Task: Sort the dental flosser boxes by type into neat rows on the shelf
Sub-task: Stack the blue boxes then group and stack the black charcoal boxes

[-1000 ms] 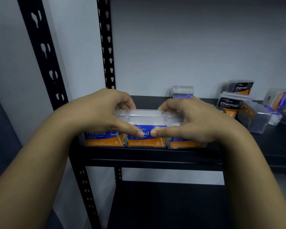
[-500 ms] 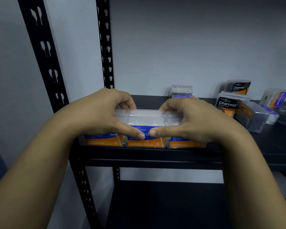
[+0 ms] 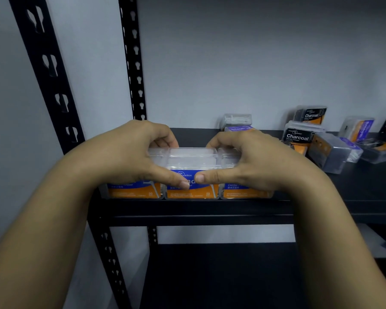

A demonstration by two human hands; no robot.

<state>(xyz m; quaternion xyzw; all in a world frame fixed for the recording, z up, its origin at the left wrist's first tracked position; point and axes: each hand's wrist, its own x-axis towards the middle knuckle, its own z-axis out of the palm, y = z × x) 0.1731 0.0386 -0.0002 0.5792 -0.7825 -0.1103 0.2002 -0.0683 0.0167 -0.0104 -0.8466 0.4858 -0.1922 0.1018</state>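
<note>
Three clear flosser boxes with blue and orange labels stand side by side at the front left edge of the black shelf [image 3: 205, 210]: a left box [image 3: 133, 191], a middle box [image 3: 193, 160] and a right box [image 3: 243, 194]. My left hand [image 3: 129, 152] grips the row from the left, its thumb on the middle box's label and its fingers curled over the back. My right hand [image 3: 252, 161] grips the row from the right in the same way. The two thumb tips nearly meet.
At the back right lie loose boxes: a Charcoal box [image 3: 299, 137], another Charcoal box [image 3: 312, 114], a purple Smooth box [image 3: 239, 128], a clear box [image 3: 235, 120], a tipped Smooth box [image 3: 358, 128] and a grey box [image 3: 328, 151]. A black upright post [image 3: 133, 63] stands behind the left hand.
Both hands have stayed on the row of three boxes, with the thumbs sliding slightly. The camera has shifted a little.
</note>
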